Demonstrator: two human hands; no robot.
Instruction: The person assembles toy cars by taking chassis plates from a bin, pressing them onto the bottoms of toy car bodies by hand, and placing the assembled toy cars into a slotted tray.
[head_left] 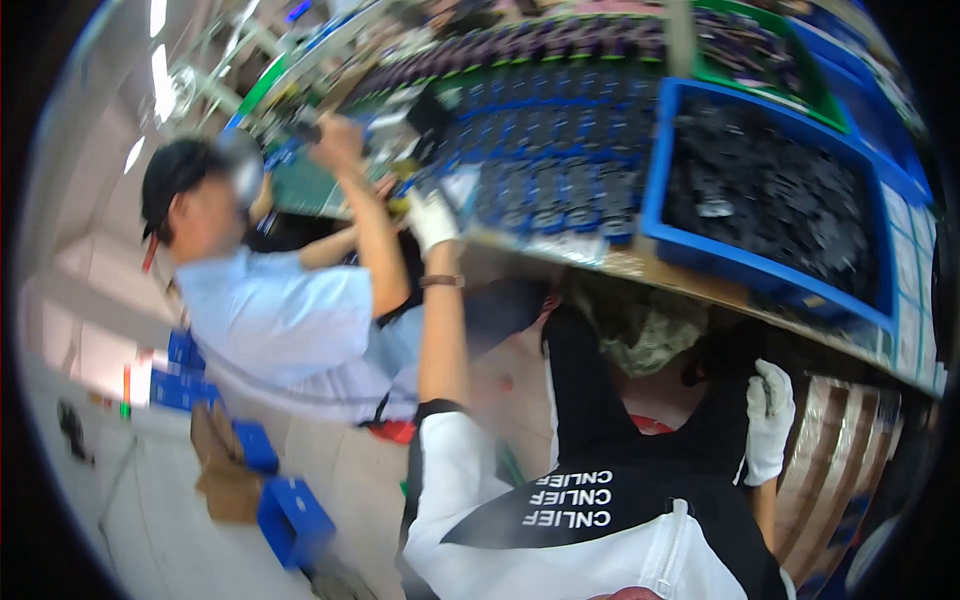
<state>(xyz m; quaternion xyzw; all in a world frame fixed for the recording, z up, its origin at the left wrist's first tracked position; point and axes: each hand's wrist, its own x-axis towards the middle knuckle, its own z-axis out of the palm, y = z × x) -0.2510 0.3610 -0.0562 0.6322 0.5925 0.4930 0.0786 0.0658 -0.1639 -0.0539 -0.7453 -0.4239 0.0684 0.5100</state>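
Observation:
My left hand [432, 218], in a white glove, reaches over the bench edge beside a co-worker's arm. Its fingers are smeared by motion at a dark grey piece [430, 184], so their grip is unclear. Right of it, rows of black-and-blue parts [560, 195] lie on the bench. My right hand [769, 425], also gloved in white, hangs below the bench edge near a brown taped carton [835, 460]. Its fingers are stretched out and slightly bent, with no object visible in them.
A blue bin [765, 262] full of black plastic pieces stands on the right of the bench, a green tray [835, 100] behind it. To my left sits a co-worker [275, 310] in light blue, hands at the bench. Blue boxes [292, 520] stand on the floor.

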